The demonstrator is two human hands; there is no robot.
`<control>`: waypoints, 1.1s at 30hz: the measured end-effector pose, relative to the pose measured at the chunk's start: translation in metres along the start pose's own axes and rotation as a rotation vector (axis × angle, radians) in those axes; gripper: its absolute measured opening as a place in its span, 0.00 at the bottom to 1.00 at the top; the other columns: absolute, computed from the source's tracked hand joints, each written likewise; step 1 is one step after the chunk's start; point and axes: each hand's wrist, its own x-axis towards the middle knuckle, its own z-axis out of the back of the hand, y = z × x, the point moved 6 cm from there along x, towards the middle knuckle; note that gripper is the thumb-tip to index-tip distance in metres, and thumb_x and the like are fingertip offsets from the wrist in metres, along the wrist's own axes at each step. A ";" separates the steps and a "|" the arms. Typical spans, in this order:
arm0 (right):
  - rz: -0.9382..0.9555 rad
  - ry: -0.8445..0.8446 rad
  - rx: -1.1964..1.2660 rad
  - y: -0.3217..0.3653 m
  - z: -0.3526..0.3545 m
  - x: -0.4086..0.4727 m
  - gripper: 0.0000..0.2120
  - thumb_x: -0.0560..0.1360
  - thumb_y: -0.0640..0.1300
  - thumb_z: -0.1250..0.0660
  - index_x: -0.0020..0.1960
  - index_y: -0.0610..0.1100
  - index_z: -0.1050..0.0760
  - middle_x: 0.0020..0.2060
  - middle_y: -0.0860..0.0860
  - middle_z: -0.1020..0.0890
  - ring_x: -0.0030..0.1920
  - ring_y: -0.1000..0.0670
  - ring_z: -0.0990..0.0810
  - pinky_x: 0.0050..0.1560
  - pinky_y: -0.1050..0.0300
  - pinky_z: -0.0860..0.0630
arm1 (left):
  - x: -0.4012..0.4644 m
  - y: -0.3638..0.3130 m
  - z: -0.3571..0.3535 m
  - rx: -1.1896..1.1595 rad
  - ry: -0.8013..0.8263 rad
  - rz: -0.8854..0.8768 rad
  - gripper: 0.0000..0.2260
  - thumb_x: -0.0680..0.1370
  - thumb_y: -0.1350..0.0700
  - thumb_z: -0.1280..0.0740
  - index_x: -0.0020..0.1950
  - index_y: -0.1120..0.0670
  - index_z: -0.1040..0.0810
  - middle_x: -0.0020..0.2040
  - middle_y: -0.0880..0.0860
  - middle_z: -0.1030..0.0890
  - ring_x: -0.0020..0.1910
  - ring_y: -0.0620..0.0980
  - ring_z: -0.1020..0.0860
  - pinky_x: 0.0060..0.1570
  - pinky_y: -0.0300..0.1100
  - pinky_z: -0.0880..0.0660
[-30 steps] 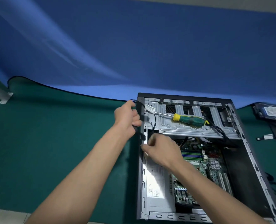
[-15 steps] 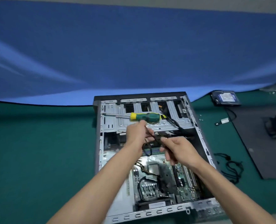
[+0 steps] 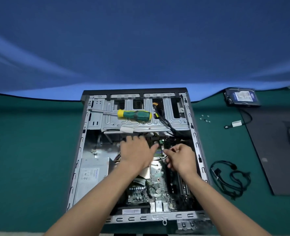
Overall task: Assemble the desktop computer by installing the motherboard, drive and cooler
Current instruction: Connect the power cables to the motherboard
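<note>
Hands are working inside the open computer case [image 3: 196,150]: left hand [image 3: 135,153] is lying flat, fingers spread, holding nothing, over the motherboard [image 3: 155,183]; right hand [image 3: 180,157] is curling loosely, its grasp unclear. Beyond the fingers, a screwdriver [image 3: 134,114] is resting on the drive cage [image 3: 141,124].

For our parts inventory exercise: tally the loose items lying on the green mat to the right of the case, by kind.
Hard drive: 1
Small screws: 5
Tagged cable: 1
Black cable bundle: 1
Black mat: 1
Total: 9
</note>
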 end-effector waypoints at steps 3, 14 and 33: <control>-0.034 0.019 0.165 -0.003 -0.002 0.007 0.06 0.77 0.39 0.33 0.41 0.39 0.25 0.20 0.50 0.25 0.18 0.54 0.30 0.18 0.65 0.34 | -0.009 0.001 0.005 0.156 0.073 0.093 0.29 0.78 0.34 0.52 0.45 0.55 0.22 0.38 0.53 0.24 0.38 0.52 0.26 0.32 0.40 0.33; -0.254 0.082 0.855 -0.014 -0.015 0.005 0.08 0.82 0.35 0.47 0.58 0.36 0.33 0.37 0.43 0.18 0.25 0.54 0.21 0.23 0.65 0.29 | -0.016 -0.038 -0.037 -0.966 0.460 -0.010 0.11 0.82 0.57 0.44 0.50 0.58 0.23 0.32 0.56 0.20 0.19 0.45 0.31 0.19 0.32 0.37; -0.114 0.294 0.284 0.032 0.025 -0.039 0.11 0.78 0.34 0.44 0.44 0.37 0.23 0.27 0.45 0.19 0.21 0.53 0.25 0.21 0.65 0.31 | 0.002 -0.048 -0.040 -1.392 -0.129 -0.015 0.04 0.73 0.65 0.30 0.43 0.59 0.16 0.37 0.53 0.17 0.33 0.41 0.24 0.38 0.35 0.27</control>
